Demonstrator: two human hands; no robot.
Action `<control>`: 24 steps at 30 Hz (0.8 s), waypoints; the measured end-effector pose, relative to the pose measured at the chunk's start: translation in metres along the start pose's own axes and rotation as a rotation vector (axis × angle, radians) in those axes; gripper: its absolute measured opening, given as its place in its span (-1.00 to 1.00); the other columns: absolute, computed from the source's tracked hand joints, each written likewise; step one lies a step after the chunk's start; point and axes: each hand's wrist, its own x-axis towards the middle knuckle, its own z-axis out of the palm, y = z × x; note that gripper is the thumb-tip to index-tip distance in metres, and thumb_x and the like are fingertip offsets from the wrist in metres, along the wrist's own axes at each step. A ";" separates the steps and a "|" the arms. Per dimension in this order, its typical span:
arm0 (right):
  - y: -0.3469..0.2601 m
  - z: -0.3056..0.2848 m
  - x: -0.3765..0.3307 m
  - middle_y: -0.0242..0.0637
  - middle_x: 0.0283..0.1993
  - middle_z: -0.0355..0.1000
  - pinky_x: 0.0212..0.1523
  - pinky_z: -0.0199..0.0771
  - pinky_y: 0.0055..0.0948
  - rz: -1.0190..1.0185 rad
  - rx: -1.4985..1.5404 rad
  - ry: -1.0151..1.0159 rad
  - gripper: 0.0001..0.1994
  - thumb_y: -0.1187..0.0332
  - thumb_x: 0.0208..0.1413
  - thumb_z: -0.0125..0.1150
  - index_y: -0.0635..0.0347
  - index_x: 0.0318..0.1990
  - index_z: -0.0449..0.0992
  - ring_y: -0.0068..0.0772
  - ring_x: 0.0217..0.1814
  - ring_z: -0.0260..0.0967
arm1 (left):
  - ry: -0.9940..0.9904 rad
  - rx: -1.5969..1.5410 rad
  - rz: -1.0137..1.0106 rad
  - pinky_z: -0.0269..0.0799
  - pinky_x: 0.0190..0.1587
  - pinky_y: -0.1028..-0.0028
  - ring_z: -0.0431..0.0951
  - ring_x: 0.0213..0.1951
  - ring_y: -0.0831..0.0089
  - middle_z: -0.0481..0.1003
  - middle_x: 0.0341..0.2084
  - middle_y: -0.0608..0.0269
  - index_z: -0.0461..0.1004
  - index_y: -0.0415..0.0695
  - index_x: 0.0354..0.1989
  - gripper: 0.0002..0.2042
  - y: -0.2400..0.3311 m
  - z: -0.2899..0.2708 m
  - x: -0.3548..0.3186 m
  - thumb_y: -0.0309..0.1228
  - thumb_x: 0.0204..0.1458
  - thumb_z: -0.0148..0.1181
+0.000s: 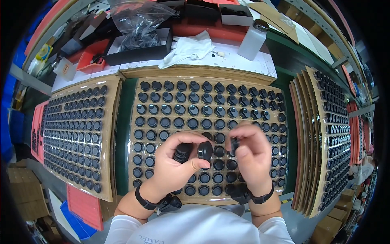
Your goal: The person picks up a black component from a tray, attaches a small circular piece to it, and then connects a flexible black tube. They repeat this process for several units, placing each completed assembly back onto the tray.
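My left hand [174, 164] holds a small black round cap [205, 150] between thumb and fingers, with a short black cylindrical part [183, 152] tucked in its palm. My right hand [252, 154] pinches another small black part [234, 144] close beside it. Both hands hover over the near middle of a brown tray [134, 134] filled with rows of several black round caps. Black bands circle both wrists.
A similar tray of black caps [75, 134] lies at the left, and a stack of such trays [325, 138] at the right. Behind are a white cloth [187, 49], a white bottle [252, 38], a black box with a clear bag [140, 42], and red bins.
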 end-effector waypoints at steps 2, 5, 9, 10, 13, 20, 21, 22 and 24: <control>0.000 0.001 0.000 -0.29 -0.37 0.30 -0.30 0.22 -0.51 -0.120 -0.237 -0.033 -0.64 0.17 0.14 0.05 0.33 -0.10 0.34 -0.50 -0.38 0.20 | -0.005 0.071 0.067 0.39 -0.24 0.56 0.47 -0.30 0.53 0.49 -0.26 0.15 0.41 -0.24 -0.18 -0.62 0.001 0.001 -0.002 -0.48 -0.20 0.39; 0.002 0.003 -0.003 -0.30 -0.33 0.29 -0.30 0.20 -0.53 -0.143 -0.359 -0.100 -0.66 0.20 0.14 0.06 0.33 -0.12 0.32 -0.52 -0.38 0.18 | 0.031 0.106 0.145 0.41 -0.23 0.52 0.47 -0.28 0.49 0.48 -0.26 0.11 0.40 -0.24 -0.18 -0.61 0.001 0.005 -0.003 -0.52 -0.23 0.40; 0.008 0.013 -0.003 -0.29 -0.33 0.28 -0.31 0.20 -0.56 -0.210 -0.443 -0.132 -0.69 0.21 0.15 0.02 0.32 -0.14 0.30 -0.53 -0.39 0.18 | -0.012 0.278 0.212 0.41 -0.23 0.52 0.48 -0.27 0.45 0.48 -0.26 0.07 0.40 -0.25 -0.18 -0.62 0.004 0.002 -0.005 -0.54 -0.22 0.38; 0.007 0.014 -0.004 -0.29 -0.33 0.28 -0.31 0.20 -0.56 -0.208 -0.443 -0.131 -0.69 0.21 0.15 0.02 0.32 -0.14 0.30 -0.53 -0.39 0.18 | -0.012 0.277 0.210 0.41 -0.23 0.52 0.48 -0.27 0.45 0.48 -0.26 0.07 0.40 -0.25 -0.18 -0.62 0.004 0.003 -0.005 -0.54 -0.22 0.38; 0.004 0.018 -0.009 -0.27 -0.32 0.29 -0.31 0.20 -0.58 0.166 0.155 0.083 -0.75 0.31 0.14 0.03 0.31 -0.14 0.27 -0.53 -0.38 0.19 | -0.009 0.143 0.189 0.42 -0.21 0.49 0.49 -0.25 0.40 0.47 -0.27 0.05 0.41 -0.27 -0.19 -0.63 0.005 0.003 -0.005 -0.56 -0.22 0.38; 0.007 0.014 -0.008 -0.24 -0.30 0.28 -0.31 0.22 -0.58 0.004 0.047 -0.022 -0.79 0.36 0.16 -0.02 0.27 -0.12 0.24 -0.52 -0.39 0.19 | 0.002 0.133 0.192 0.42 -0.21 0.48 0.50 -0.25 0.38 0.47 -0.26 0.03 0.42 -0.28 -0.20 -0.65 0.005 0.004 -0.006 -0.56 -0.22 0.37; 0.006 0.014 -0.009 -0.24 -0.28 0.28 -0.31 0.23 -0.57 0.087 0.232 0.016 -0.79 0.38 0.15 -0.01 0.27 -0.11 0.24 -0.52 -0.37 0.20 | 0.010 0.103 0.193 0.42 -0.21 0.48 0.50 -0.25 0.38 0.47 -0.25 0.03 0.42 -0.28 -0.20 -0.65 0.005 0.004 -0.006 -0.56 -0.21 0.37; 0.006 0.015 -0.009 -0.24 -0.28 0.28 -0.31 0.23 -0.57 0.088 0.231 0.017 -0.79 0.38 0.15 -0.01 0.27 -0.11 0.24 -0.52 -0.37 0.20 | 0.009 0.102 0.192 0.42 -0.21 0.48 0.50 -0.25 0.38 0.47 -0.25 0.03 0.42 -0.28 -0.20 -0.65 0.005 0.005 -0.006 -0.56 -0.21 0.37; 0.006 0.019 -0.007 -0.25 -0.33 0.27 -0.35 0.20 -0.58 -0.048 -0.132 -0.050 -0.80 0.34 0.17 -0.05 0.25 -0.14 0.24 -0.54 -0.40 0.17 | -0.001 0.158 0.189 0.42 -0.22 0.50 0.50 -0.24 0.39 0.48 -0.25 0.03 0.42 -0.28 -0.20 -0.65 0.006 0.004 -0.007 -0.56 -0.21 0.37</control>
